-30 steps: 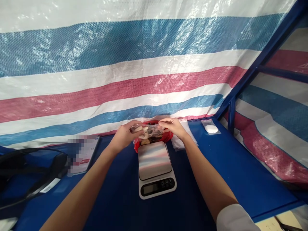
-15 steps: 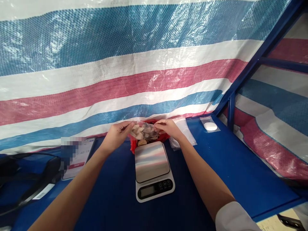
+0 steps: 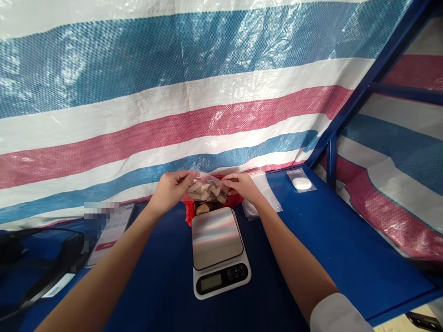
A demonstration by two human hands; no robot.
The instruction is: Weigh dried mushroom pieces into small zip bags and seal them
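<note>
Between my two hands is a clear plastic bag with pale, flat dried pieces in it. My left hand pinches its left upper edge, and my right hand pinches the right side. The bag is above a red plastic bag that lies open behind the scale. Brownish dried chunks show at the red bag's front edge. Nearer to me stands a white digital kitchen scale with a bare metal plate; its display shows no readable figures.
Several flat clear bags lie right of the red bag. Farther right, a white rounded object rests on a small clear bag. A phone and a black strap-like device are at left. Striped sheeting and a blue frame bar bound the table.
My left hand and the clear bag have risen slightly, and the pale pieces in the bag have shifted. The camera view has tilted a little. Both hands keep hold.
</note>
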